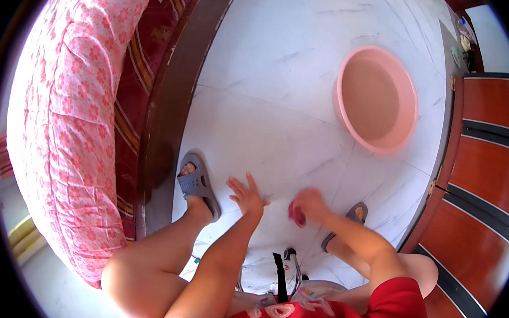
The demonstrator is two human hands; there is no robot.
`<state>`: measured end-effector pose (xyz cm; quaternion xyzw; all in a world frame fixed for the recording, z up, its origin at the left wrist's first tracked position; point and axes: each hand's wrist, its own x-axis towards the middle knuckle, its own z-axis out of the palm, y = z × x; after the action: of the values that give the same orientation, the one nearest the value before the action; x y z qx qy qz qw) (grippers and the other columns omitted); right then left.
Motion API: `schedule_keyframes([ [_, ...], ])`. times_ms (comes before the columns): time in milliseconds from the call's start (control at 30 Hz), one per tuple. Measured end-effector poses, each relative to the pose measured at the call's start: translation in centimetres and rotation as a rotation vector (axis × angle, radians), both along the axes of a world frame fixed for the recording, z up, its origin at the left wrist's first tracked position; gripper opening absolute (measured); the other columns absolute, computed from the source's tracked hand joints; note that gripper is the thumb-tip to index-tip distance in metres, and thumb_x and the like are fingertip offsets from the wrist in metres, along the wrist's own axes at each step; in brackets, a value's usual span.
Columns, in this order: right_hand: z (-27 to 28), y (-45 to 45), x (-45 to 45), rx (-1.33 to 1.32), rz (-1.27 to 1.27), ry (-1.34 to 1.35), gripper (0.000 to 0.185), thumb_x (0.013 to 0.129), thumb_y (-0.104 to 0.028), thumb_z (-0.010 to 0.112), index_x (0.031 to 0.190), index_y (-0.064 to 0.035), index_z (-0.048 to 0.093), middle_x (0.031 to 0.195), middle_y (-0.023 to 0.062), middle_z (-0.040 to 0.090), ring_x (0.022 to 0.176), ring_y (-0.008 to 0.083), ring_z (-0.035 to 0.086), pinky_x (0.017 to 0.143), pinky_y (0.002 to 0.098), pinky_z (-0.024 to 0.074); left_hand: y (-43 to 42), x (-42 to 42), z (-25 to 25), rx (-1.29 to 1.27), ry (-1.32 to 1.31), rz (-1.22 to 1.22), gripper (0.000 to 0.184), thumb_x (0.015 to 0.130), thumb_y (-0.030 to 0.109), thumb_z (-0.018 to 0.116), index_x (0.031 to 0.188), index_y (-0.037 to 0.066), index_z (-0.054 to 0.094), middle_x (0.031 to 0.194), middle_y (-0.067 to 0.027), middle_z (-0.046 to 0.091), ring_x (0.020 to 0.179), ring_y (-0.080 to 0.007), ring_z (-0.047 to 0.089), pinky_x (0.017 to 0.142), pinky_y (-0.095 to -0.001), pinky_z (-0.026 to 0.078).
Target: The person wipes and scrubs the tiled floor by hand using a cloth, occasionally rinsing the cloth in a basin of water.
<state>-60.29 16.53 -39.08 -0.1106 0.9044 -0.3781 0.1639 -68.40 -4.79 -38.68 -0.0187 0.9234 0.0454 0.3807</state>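
Observation:
My left hand (pixel 247 198) is held out over the pale tiled floor (pixel 252 119), fingers spread, with nothing in it. To its right, my right hand (pixel 310 205) is closed and blurred by motion. A small dark pink item (pixel 296 214), perhaps a cloth, shows at its left side, in its grip. Beyond my right hand, a round pink basin (pixel 415 101) stands on the floor with cloudy brownish water (pixel 370 98) in it.
A grey slipper (pixel 197 176) is on my left foot, another (pixel 358 213) on my right. A bed's dark wooden edge (pixel 173 94) with pink floral bedding (pixel 71 128) lies left. Reddish-brown panels (pixel 485 164) with dark stripes stand right. Chrome legs (pixel 296 272) show below me.

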Motion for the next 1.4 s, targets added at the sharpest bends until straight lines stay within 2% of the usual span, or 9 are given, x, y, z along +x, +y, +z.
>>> schedule_keyframes([
  [167,0.2,5.6,-11.2,0.036,-0.836,0.232,0.036,0.066,0.007,0.051,0.096,-0.0097,0.062,0.101,0.0109,0.057,0.097,0.0326,0.051,0.083,0.0433,0.04,0.3,0.0,0.3,-0.021,-0.003,-0.008,0.129,0.052,0.039,0.086,0.145,0.016,0.0,0.142,-0.0364,-0.011,0.134,-0.0494,-0.01,0.096,-0.0659,0.027],
  [300,-3.4,-1.6,-2.8,0.367,-0.662,0.119,0.028,0.066,-0.002,0.06,0.092,-0.0123,0.061,0.111,0.0112,0.052,0.108,0.0365,0.044,0.089,0.0502,0.035,0.1,-0.4,0.3,-0.045,-0.003,-0.026,0.13,0.052,0.042,0.086,0.145,0.016,-0.001,0.142,-0.0368,-0.01,0.134,-0.0493,-0.009,0.096,-0.0648,0.029],
  [433,0.4,-8.1,7.8,-0.02,-0.442,-0.146,0.008,0.065,-0.009,0.06,0.069,-0.0146,0.063,0.087,0.0033,0.06,0.092,0.0279,0.055,0.079,0.0445,0.0404,0.4,-0.6,0.5,-0.073,-0.03,-0.035,0.131,0.052,0.044,0.085,0.145,0.016,-0.002,0.142,-0.037,-0.012,0.134,-0.0486,-0.01,0.097,-0.0638,0.029],
  [500,-1.0,-8.6,9.3,-0.23,-0.74,-0.066,0.011,0.072,-0.006,0.052,0.071,-0.0043,0.063,0.066,0.0093,0.059,0.064,0.0241,0.056,0.061,0.0369,0.0448,0.5,-0.6,0.5,-0.074,-0.03,-0.038,0.13,0.052,0.043,0.085,0.145,0.017,-0.002,0.142,-0.0368,-0.012,0.134,-0.0487,-0.01,0.097,-0.0634,0.029],
  [567,-0.4,-5.8,6.5,-0.353,-1.283,-0.287,0.021,0.081,-0.013,0.05,0.07,0.0021,0.059,0.061,0.0033,0.054,0.061,0.0141,0.05,0.06,0.0326,0.0426,0.4,-0.6,0.4,-0.075,-0.026,-0.042,0.13,0.052,0.043,0.085,0.145,0.017,-0.002,0.142,-0.0366,-0.013,0.134,-0.0487,-0.011,0.098,-0.0629,0.029],
  [700,1.6,3.5,-3.1,-0.614,-1.68,0.044,0.032,0.088,-0.027,0.052,0.079,0.0035,0.06,0.077,0.0031,0.056,0.072,0.0115,0.048,0.066,0.0296,0.0427,0.1,-0.3,-0.4,-0.034,-0.007,0.021,0.132,0.051,0.038,0.087,0.145,0.019,-0.004,0.142,-0.0334,-0.017,0.135,-0.0451,-0.014,0.099,-0.0636,0.026],
  [800,4.4,8.0,-9.4,-0.683,-1.712,0.187,0.044,0.089,-0.037,0.057,0.09,0.0064,0.06,0.084,0.0062,0.06,0.076,0.0127,0.052,0.07,0.0276,0.0439,0.1,-0.4,-0.4,-0.032,-0.002,0.024,0.132,0.051,0.038,0.087,0.145,0.019,-0.004,0.142,-0.0333,-0.018,0.135,-0.0449,-0.015,0.099,-0.0637,0.025],
  [1167,6.1,8.9,-13.2,-0.855,-2.044,0.123,0.038,0.078,-0.012,0.06,0.102,0.0162,0.054,0.102,0.0184,0.06,0.088,0.0226,0.06,0.074,0.0331,0.0474,-0.4,-0.2,1.5,0.074,0.019,0.044,0.123,0.059,0.039,0.083,0.145,0.02,-0.003,0.143,-0.0319,-0.019,0.134,-0.0442,-0.017,0.097,-0.0667,0.024],
  [1400,5.8,6.6,-7.3,-0.646,-1.99,0.005,0.037,0.077,-0.014,0.062,0.101,0.0147,0.057,0.102,0.0195,0.062,0.088,0.0247,0.061,0.074,0.0344,0.0476,-2.5,2.3,-1.9,0.289,0.142,0.083,0.089,0.072,0.041,0.071,0.142,0.01,0.024,0.141,-0.0363,0.01,0.133,-0.0467,0.013,0.104,-0.0568,0.024],
])
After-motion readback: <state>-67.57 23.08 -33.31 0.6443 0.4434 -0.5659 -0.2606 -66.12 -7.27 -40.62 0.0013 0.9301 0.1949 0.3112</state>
